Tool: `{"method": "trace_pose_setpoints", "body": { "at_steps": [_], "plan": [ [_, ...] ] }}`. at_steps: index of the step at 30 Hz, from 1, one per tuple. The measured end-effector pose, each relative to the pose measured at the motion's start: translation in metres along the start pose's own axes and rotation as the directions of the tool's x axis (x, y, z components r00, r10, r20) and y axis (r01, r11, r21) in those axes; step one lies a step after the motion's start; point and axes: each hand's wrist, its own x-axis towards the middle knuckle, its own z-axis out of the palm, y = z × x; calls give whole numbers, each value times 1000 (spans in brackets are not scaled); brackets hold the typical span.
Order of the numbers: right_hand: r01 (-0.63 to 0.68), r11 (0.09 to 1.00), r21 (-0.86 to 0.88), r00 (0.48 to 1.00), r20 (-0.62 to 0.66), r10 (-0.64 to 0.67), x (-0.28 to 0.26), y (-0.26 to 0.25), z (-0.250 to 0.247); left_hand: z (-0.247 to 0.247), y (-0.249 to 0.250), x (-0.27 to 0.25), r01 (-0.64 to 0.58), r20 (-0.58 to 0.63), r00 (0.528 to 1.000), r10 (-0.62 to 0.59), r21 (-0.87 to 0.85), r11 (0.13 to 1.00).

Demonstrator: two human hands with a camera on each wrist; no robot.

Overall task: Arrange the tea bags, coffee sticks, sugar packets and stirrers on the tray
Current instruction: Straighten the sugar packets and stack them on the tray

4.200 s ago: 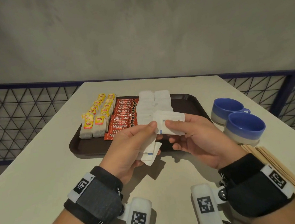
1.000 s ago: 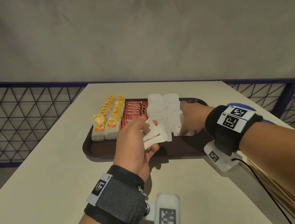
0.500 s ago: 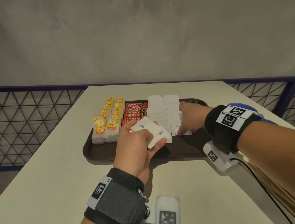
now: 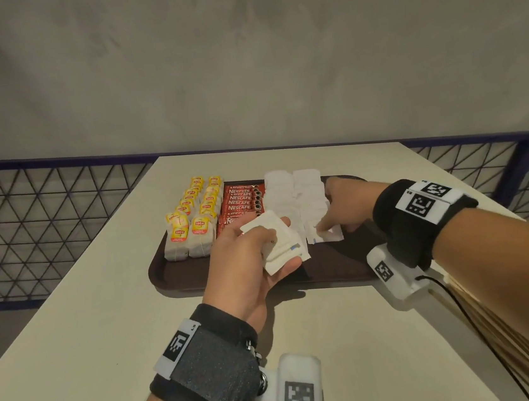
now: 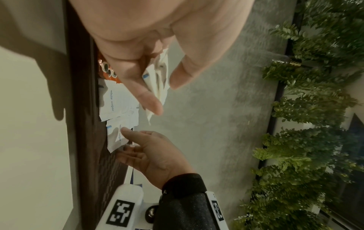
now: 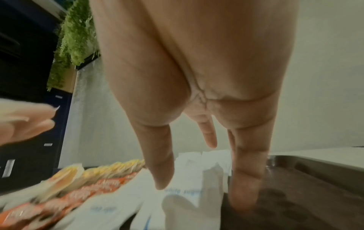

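Left fingers (image 4: 279,223) curl round a small stack of white sugar packets (image 4: 279,243), thumb underneath; the left hand (image 4: 247,261) holds the stack above the near middle of the tray (image 4: 180,279). In the left wrist view the packets (image 5: 157,77) sit clamped between forefinger and thumb.

Right fingers (image 4: 325,224) are straight and slightly spread, tips down on the nearest packet of the right-hand sugar row (image 4: 311,201). The right hand (image 4: 346,204) grips nothing. The right wrist view shows the thumb and fingertips (image 6: 163,175) pressing on a packet printed "white sugar" (image 6: 185,192), with one fingertip on the tray floor (image 6: 295,194) beside it.

On the tray, from left: two rows of tea bags (image 4: 193,228) with yellow tags, standing packed front to back; a row of red coffee sticks (image 4: 240,199), overlapping; two rows of sugar packets, overlapping, just beside the coffee. The right part of the tray floor is bare.

The tray lies on a pale surface (image 4: 74,337). At the right edge of that surface, under the right forearm, lies a bundle of wooden stirrers (image 4: 503,338), off the tray. Both wrists carry black bands with coded markers. Behind the surface runs a mesh railing (image 4: 45,225) and a grey wall.
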Motion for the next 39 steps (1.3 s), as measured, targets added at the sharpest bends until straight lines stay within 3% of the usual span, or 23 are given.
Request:
{"method": "trace_pose_setpoints", "body": {
  "at_steps": [3,6,10,14,17,21,26,35,39],
  "plan": [
    [-9,993,122,998,-67,17,-13,2,-17,0,1,-1,7,3,1000,-7,6,1000],
    [33,923,383,994,-108,10,-40,0,-29,1,-1,-1,11,11,1000,-12,42,999],
    [36,671,740,990,63,-122,-90,2,-24,5,-4,-6,-24,45,999,20,98,995],
    [-50,437,898,952,175,-251,-115,6,0,7,-7,-11,-49,110,993,35,125,991],
    [-47,301,953,953,133,-272,-114,4,24,8,-6,-15,-82,152,987,59,149,985],
    [-37,156,987,976,70,-207,-108,5,43,10,-5,-16,-104,156,984,84,127,986],
    [-13,98,995,995,22,-97,-106,11,47,9,-5,-13,-22,161,987,21,4,1000],
    [39,-11,999,998,-40,-51,-108,17,42,4,-8,-12,-83,36,996,77,211,974],
    [39,-99,994,997,-45,-56,-110,22,39,5,-7,-12,-87,-38,995,97,222,971]
  ]
}}
